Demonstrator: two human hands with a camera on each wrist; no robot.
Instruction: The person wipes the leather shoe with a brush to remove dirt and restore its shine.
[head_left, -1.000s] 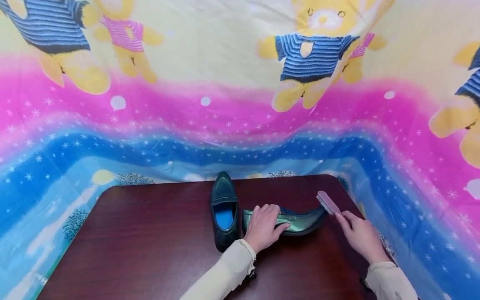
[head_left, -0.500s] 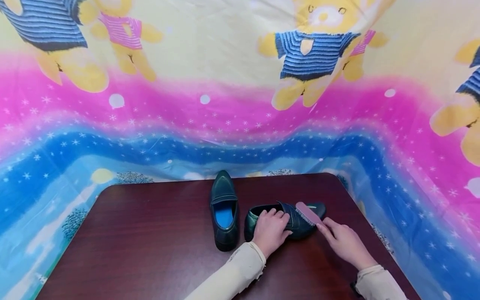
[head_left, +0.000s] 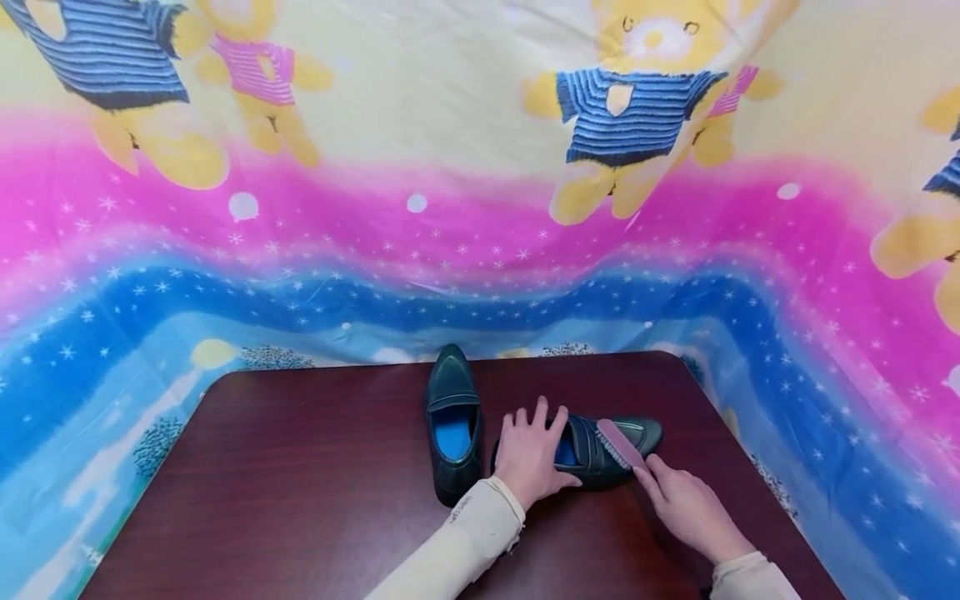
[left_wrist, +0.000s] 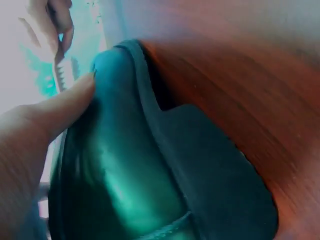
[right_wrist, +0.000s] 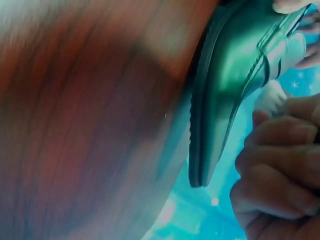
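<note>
In the head view, one dark green loafer (head_left: 641,433) lies crosswise on the table, toe pointing right, its blue insole partly showing. Spread over its heel end is my left hand (head_left: 528,458), fingers extended and thumb along the near side. The left wrist view shows that thumb (left_wrist: 65,107) against the shoe's green side (left_wrist: 125,165). My right hand (head_left: 686,504) grips a pink-handled brush (head_left: 621,443), its pale bristles over the loafer's front part. In the right wrist view, curled right fingers (right_wrist: 275,175) appear beside the shoe's toe (right_wrist: 215,135).
A second dark green loafer (head_left: 453,392) with a blue insole stands left of my left hand, toe toward the back edge. The dark reddish-brown table (head_left: 300,483) is bordered at the back and sides by a bear-print cloth (head_left: 480,225).
The loafer has turned from its side so its opening shows on top. My right hand has brought the brush left from beyond the toe onto the upper. My left fingers have spread.
</note>
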